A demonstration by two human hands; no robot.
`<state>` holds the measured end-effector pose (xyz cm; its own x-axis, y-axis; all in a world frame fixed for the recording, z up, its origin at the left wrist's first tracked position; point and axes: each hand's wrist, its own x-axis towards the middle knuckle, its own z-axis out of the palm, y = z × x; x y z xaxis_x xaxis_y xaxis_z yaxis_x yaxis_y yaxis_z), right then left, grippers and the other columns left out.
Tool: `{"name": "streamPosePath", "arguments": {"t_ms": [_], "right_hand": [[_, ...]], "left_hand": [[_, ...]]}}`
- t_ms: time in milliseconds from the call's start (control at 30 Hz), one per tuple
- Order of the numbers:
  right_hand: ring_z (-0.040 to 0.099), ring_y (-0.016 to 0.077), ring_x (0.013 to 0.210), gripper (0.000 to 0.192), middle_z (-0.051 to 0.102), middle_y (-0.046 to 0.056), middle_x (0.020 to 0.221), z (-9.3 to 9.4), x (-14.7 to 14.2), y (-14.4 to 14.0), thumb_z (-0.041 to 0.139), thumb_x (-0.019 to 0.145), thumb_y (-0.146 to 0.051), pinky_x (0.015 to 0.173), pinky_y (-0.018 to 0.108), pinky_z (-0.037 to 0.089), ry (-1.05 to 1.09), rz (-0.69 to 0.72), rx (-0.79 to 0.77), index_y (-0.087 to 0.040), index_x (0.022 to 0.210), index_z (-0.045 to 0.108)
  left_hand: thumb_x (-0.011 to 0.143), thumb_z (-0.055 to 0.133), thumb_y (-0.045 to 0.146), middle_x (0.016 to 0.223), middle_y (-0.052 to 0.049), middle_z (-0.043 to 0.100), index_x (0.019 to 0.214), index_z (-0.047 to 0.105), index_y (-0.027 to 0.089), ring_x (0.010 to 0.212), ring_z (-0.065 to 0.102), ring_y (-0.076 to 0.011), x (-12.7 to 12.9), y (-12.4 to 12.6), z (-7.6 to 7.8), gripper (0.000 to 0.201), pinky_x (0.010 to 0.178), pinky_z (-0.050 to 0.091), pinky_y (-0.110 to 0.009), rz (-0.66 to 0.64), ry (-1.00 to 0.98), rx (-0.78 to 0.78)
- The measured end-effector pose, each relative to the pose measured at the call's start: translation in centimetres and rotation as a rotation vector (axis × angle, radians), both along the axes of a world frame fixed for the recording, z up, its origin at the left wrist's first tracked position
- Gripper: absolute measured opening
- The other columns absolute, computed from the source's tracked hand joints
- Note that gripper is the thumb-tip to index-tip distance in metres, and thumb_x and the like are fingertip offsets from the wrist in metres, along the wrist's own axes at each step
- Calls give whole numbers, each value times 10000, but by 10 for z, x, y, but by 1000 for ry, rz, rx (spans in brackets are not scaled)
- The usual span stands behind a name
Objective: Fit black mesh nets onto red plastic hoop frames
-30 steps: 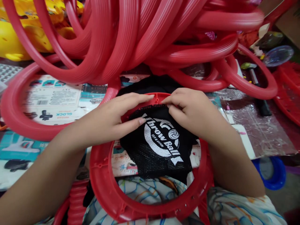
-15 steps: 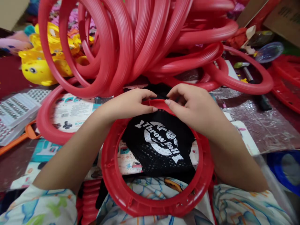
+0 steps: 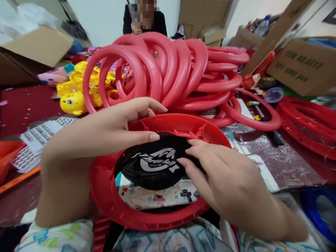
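Observation:
A red plastic ring (image 3: 157,221) with a ribbed inner side is tilted toward me, low in front of my body. Black mesh fabric (image 3: 149,178) printed with white "Throw Ball" lettering hangs inside its opening from the far side. My left hand (image 3: 126,122) is closed over the far left rim, thumb on the mesh edge and fingers behind the ring. At the right inner edge, my right hand (image 3: 223,171) pinches the mesh between thumb and fingers. Just how the mesh joins the ring is hidden under my fingers.
A big pile of pinkish-red rings (image 3: 175,70) stands behind. Yellow toy parts (image 3: 72,102) and trays of small metal pieces (image 3: 39,136) lie left. More red rings (image 3: 309,129), a black-handled tool (image 3: 275,138) and a carton (image 3: 301,66) are right. A person (image 3: 159,22) is at the back.
The view has lifted. The ring now leans with its far side raised, and the mesh is bunched higher. My right hand has moved from the far rim down to the mesh's right edge.

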<state>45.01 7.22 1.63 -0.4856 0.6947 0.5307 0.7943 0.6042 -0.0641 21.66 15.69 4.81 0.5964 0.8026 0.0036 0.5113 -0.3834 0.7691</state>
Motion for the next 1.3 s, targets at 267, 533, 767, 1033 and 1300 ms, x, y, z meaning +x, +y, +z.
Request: {"name": "streamPosePath", "arguments": {"t_ms": [267, 533, 767, 1033, 1300], "right_hand": [[678, 280, 1024, 77, 710, 137, 1024, 9, -31, 21, 523, 943, -183, 861, 430, 567, 206, -3, 103, -186, 1020, 530], [648, 124, 770, 199, 639, -38, 839, 3, -47, 46, 674, 865, -172, 780, 291, 537, 687, 59, -123, -235, 960, 511], [687, 188, 845, 142, 722, 50, 945, 3, -56, 51, 674, 872, -216, 770, 325, 537, 476, 16, -79, -202, 981, 584], [673, 137, 798, 153, 657, -19, 863, -7, -69, 55, 649, 873, -193, 738, 276, 547, 745, 161, -186, -237, 918, 510], [701, 157, 894, 276, 719, 33, 1058, -9, -62, 52, 569, 926, -144, 793, 329, 599, 805, 232, 10, -262, 1173, 609]], "left_hand": [[849, 725, 392, 1241, -14, 715, 1300, 656, 281, 1041, 696, -211, -13, -15, 20, 470, 801, 615, -243, 199, -253, 151], [862, 675, 572, 1370, -8, 632, 1434, 523, 321, 1177, 627, -285, -30, -11, 15, 643, 937, 590, -354, 200, -152, 252], [894, 660, 347, 1100, -27, 722, 1232, 523, 240, 903, 701, -206, -34, -15, 21, 380, 690, 617, -295, 138, -255, 141], [875, 652, 296, 1173, -41, 688, 1210, 527, 224, 910, 712, -195, -34, -14, 20, 365, 670, 633, -275, 118, -277, 155], [900, 632, 274, 1278, -28, 673, 1317, 497, 276, 1083, 700, -225, -39, -11, 19, 438, 815, 649, -308, -5, -289, 103]]}}
